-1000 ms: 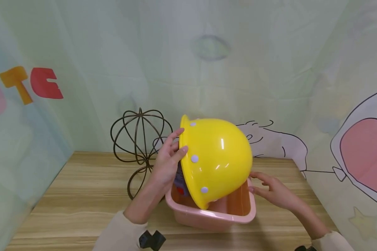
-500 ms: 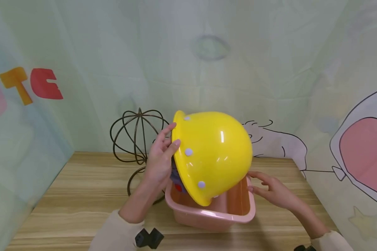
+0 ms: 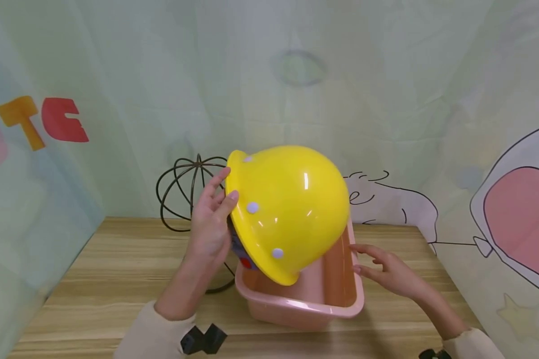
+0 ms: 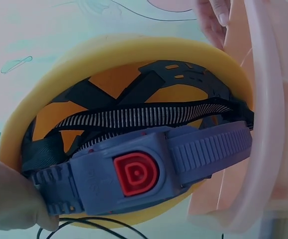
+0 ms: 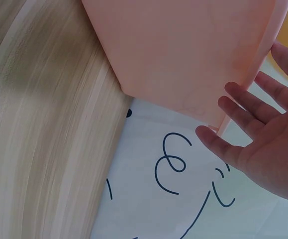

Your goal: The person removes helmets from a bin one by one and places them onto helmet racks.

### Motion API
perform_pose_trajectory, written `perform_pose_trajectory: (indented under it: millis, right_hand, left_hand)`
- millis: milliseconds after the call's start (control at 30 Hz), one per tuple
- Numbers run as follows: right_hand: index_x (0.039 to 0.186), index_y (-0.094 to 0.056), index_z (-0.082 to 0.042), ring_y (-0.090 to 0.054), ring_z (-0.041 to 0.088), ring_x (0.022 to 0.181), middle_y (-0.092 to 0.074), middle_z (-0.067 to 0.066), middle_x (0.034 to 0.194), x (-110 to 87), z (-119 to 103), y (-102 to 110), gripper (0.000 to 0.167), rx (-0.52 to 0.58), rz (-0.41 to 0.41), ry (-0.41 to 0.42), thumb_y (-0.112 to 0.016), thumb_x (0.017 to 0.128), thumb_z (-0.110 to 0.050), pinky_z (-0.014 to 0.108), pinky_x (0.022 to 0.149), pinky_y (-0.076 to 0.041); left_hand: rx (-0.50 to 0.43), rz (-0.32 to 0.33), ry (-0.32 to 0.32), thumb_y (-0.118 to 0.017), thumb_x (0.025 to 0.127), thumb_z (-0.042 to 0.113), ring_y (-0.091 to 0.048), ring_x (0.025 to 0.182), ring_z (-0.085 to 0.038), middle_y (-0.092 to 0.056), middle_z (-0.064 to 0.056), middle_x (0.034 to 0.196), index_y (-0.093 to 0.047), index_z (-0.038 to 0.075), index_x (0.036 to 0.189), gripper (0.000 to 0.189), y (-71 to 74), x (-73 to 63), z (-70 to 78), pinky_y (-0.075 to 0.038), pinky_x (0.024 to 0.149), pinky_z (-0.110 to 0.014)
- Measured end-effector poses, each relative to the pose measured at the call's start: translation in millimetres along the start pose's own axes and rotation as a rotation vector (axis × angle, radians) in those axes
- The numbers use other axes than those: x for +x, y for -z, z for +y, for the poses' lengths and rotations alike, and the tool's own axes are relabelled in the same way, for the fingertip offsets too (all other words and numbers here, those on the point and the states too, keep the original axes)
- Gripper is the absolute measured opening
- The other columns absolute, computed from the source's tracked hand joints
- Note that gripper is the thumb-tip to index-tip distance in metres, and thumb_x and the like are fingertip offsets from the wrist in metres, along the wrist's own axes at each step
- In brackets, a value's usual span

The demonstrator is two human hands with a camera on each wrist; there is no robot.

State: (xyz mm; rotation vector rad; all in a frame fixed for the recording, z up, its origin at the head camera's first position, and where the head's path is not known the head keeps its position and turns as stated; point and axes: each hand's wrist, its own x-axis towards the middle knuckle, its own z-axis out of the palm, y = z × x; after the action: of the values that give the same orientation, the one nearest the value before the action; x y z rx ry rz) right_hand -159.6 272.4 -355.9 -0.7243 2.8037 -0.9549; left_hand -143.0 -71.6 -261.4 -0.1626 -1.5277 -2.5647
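Observation:
A glossy yellow hard hat (image 3: 292, 209) hangs tilted over the pink plastic basin (image 3: 296, 303), partly past its left side. Its brim is pinched by my left hand (image 3: 206, 234), thumb on the outer face. The left wrist view looks into the hat (image 4: 134, 47): a grey headband (image 4: 208, 149) with a red button (image 4: 136, 173) and dark straps show there. My right hand (image 3: 393, 271) has its fingers spread at the basin's right rim. Fingertips of that hand (image 5: 278, 137) touch the basin's rim and side (image 5: 183, 50) in the right wrist view.
Behind my left hand stands a dark wire stand (image 3: 190, 187) with a globe-shaped top, partly hidden by the hat and arm. Everything rests on a wood-grain table (image 3: 130, 279). A printed cloth backdrop (image 3: 161, 89) encloses the back and sides.
My left hand has carried the hard hat up and to the left, off the middle of the basin. More of the basin's inside shows. The right hand stays at the rim.

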Motion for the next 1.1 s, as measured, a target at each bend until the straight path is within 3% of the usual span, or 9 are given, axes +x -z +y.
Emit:
perform_pose_trajectory:
  millis: [367,600,833,1100]
  right_hand:
    - [0.128,-0.050,-0.004,-0.045,0.034,0.118,-0.051,0.012,0.129,0.6,1.4,0.5,0.048,0.004,0.011,0.022,-0.059,0.089,-0.032,0.056,0.088,-0.040]
    - [0.128,-0.050,-0.004,-0.046,0.034,0.117,-0.051,0.012,0.129,0.1,1.7,0.3,0.048,0.004,0.015,0.023,-0.059,0.089,-0.031,0.056,0.087,-0.041]
    - [0.127,-0.051,-0.004,-0.047,0.033,0.116,-0.052,0.011,0.128,-1.0,2.5,-0.6,0.046,0.000,0.023,0.035,-0.060,0.089,-0.029,0.054,0.085,-0.042]
    - [0.128,-0.051,-0.005,-0.047,0.032,0.117,-0.052,0.010,0.128,-0.7,3.8,0.3,0.047,0.001,0.029,0.042,-0.060,0.089,-0.029,0.052,0.085,-0.043]
  left_hand:
    - [-0.015,0.045,-0.017,-0.039,0.096,-0.001,-0.048,0.116,-0.024,-0.045,-0.015,0.128,-0.034,0.011,0.137,0.043,12.9,-1.9,12.8,-0.044,0.091,-0.028]
    - [-0.031,0.058,-0.073,-0.041,0.095,-0.002,-0.049,0.115,-0.024,-0.051,-0.014,0.118,-0.036,0.008,0.134,0.041,20.9,-1.3,16.2,-0.043,0.092,-0.029]
    - [-0.144,0.062,-0.067,-0.044,0.093,-0.002,-0.046,0.118,-0.026,-0.052,-0.013,0.115,-0.035,0.006,0.133,0.041,27.6,-0.9,21.0,-0.043,0.091,-0.029]
    - [-0.205,0.048,-0.057,-0.047,0.092,-0.001,-0.045,0.119,-0.025,-0.049,-0.013,0.119,-0.034,0.007,0.133,0.043,30.7,-4.7,24.9,-0.043,0.090,-0.031]
